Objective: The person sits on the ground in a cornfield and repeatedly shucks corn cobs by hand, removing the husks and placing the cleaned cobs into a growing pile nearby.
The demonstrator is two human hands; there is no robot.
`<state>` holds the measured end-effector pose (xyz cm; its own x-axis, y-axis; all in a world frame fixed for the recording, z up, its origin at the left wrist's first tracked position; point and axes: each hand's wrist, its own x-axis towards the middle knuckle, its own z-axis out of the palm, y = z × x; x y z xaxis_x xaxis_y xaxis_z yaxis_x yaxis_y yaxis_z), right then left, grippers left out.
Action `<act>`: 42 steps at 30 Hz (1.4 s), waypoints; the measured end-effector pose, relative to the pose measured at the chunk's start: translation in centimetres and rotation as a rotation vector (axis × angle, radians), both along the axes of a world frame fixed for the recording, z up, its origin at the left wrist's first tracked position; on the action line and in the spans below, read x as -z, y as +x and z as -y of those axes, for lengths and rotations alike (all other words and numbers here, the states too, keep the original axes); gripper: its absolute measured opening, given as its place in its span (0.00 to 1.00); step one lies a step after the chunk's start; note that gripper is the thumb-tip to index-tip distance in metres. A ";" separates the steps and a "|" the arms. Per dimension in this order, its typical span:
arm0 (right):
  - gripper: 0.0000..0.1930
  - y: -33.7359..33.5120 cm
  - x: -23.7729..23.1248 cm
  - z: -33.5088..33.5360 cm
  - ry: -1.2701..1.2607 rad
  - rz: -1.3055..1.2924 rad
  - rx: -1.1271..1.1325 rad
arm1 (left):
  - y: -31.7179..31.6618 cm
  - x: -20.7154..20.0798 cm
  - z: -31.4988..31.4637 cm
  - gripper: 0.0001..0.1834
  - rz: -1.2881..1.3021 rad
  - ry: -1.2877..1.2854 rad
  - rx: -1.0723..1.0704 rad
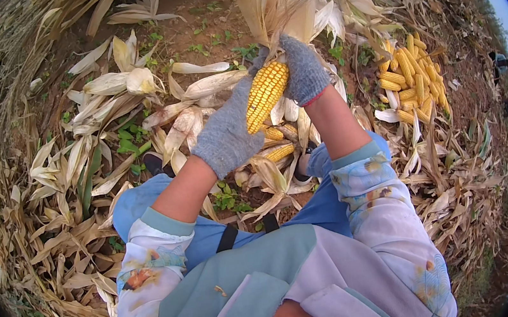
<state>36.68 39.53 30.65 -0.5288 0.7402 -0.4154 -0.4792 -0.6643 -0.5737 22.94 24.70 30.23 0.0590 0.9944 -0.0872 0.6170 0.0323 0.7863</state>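
Note:
A yellow ear of corn (267,96), its kernels bare, is held in front of me between both hands. My left hand (228,126), in a grey knit glove, is closed around the ear's left side. In a matching glove with a red edge at the cuff, my right hand (305,69) grips the ear's top end where the husk joins it. Pale dry husk leaves (275,2) fan out beyond my hands, peeled back from the ear. The fingertips of both hands are partly hidden by the ear and the husk.
Several husked ears lie in a pile (412,80) to the right. More corn ears (279,152) lie between my feet, partly under husks. Dry husks (109,107) and stalks cover much of the soil, with small green weeds (129,139) among them.

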 end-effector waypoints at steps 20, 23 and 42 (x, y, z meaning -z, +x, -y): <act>0.20 2.6 -0.4 -3.2 -0.200 -0.081 0.428 | -2.8 -0.7 0.7 0.44 -0.190 0.037 0.116; 0.21 2.8 -1.0 -2.5 0.015 0.176 0.342 | -3.3 0.4 0.5 0.45 -0.130 0.072 0.070; 0.11 0.4 2.3 2.0 0.713 0.498 -0.216 | -3.4 0.4 0.7 0.43 -0.279 0.014 0.109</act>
<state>37.03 37.57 28.39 -0.5680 0.8152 -0.1130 0.0296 -0.1169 -0.9927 19.59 23.97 29.82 0.1410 0.9848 -0.1017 0.8085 -0.0552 0.5859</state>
